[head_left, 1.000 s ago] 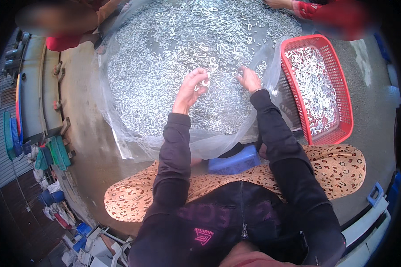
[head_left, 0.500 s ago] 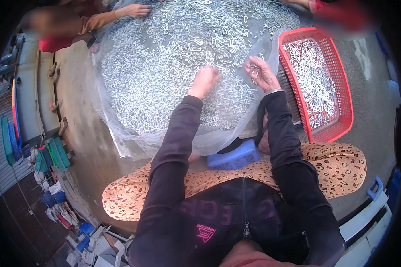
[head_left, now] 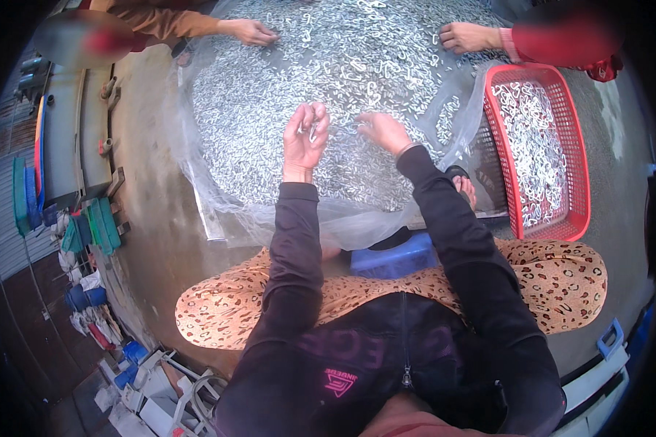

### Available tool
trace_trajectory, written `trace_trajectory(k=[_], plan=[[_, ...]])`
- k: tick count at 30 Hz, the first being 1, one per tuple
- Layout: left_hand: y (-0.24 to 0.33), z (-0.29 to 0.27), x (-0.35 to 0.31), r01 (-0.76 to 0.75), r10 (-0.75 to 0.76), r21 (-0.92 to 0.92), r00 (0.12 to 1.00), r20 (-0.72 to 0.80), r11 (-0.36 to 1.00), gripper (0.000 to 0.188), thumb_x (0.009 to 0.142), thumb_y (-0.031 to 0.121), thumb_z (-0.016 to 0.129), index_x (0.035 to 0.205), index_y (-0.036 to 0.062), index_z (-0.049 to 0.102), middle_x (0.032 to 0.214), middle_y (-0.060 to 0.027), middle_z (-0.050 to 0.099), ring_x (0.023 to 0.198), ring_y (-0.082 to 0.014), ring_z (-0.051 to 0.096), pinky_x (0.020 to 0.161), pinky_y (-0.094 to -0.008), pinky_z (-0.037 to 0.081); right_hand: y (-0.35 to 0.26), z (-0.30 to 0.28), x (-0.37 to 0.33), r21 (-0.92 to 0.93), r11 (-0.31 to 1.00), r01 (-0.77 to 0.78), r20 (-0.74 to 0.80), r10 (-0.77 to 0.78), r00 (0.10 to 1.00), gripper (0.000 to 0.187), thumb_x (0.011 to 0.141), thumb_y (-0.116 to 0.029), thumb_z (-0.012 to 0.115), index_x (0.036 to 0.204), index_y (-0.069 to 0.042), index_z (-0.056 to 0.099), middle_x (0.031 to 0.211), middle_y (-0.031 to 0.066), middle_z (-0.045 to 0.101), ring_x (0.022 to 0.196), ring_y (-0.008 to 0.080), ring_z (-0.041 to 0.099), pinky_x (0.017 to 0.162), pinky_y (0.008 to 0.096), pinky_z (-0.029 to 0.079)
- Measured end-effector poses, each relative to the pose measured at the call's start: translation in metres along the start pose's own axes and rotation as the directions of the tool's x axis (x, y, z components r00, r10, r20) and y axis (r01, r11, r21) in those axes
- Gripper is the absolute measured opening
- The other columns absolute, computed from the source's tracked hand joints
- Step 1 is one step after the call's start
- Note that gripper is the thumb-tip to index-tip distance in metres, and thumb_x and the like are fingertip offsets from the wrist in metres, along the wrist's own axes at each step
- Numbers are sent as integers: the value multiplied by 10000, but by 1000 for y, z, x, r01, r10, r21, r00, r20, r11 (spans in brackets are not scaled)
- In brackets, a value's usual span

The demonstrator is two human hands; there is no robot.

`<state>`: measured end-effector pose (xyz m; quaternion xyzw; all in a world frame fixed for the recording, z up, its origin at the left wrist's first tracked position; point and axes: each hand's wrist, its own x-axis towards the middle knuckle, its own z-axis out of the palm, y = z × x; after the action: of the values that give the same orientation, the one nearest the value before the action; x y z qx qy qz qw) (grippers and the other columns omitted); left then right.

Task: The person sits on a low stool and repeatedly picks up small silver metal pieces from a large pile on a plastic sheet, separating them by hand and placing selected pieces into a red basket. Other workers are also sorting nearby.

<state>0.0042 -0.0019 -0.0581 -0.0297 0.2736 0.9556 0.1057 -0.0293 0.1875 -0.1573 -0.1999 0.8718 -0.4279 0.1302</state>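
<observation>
A broad heap of small silvery slivers (head_left: pixel 248 138), too small to name surely, lies on a translucent net sheet (head_left: pixel 197 171), with larger white curled pieces (head_left: pixel 372 91) scattered among them. My left hand (head_left: pixel 306 142) is turned palm up above the near part of the heap, its fingers curled around a small silvery piece (head_left: pixel 313 134). Just to its right, my right hand (head_left: pixel 386 132) reaches leftward low over the heap. Its fingers are stretched out and slightly apart, and I see nothing held in them.
A red plastic basket (head_left: pixel 494 146) with many white curled pieces stands at the right. Other people's hands reach in at the far left (head_left: pixel 251 32) and far right (head_left: pixel 463 38). A blue plastic stool or crate (head_left: pixel 393 258) is before my lap. Stacked crates (head_left: pixel 102 226) line the left.
My left hand has lifted off the heap, moved left and turned palm up. My right hand has swung left from the basket side to over the heap. Both other people's hands reach further in.
</observation>
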Motion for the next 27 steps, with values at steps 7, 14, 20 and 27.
trace_trajectory(k=[7, 14, 20, 27], plan=[[11, -17, 6, 215, -83, 356, 933, -350, 909, 201, 907, 219, 615, 1038, 69, 586, 889, -50, 568, 669, -92, 489, 432, -159, 352, -11, 4, -10, 139, 970, -199, -88, 212, 973, 242, 809, -267, 643, 926, -55, 639, 769, 182, 656, 763, 353, 645, 677, 412, 488], [-53, -102, 49, 276, 236, 938, 945, -226, -210, 244, 749, 221, 740, 719, -14, 678, 658, -142, 644, 631, -264, 627, 597, -391, 485, -6, -45, -13, 240, 920, -309, -133, 347, 928, 371, 865, -356, 590, 901, 12, 603, 720, 173, 634, 728, 263, 635, 641, 389, 468], [-60, -119, 80, 133, -73, 794, 973, -218, -593, 244, 723, 202, 680, 795, -31, 664, 781, -237, 650, 737, -388, 632, 650, -477, 489, -25, -82, -32, 901, -402, -162, 128, -112, 985, 206, 901, -241, 529, 828, -49, 534, 730, 9, 487, 644, 93, 485, 501, 221, 366], [0, -46, 57, 248, 149, 849, 968, -201, -466, 285, 822, 234, 635, 931, -25, 685, 777, -201, 671, 744, -306, 656, 713, -392, 482, -16, -75, -34, 926, -346, -151, 132, -76, 988, 470, 917, -349, 525, 1202, 24, 508, 1001, 154, 592, 933, 293, 602, 709, 357, 509]])
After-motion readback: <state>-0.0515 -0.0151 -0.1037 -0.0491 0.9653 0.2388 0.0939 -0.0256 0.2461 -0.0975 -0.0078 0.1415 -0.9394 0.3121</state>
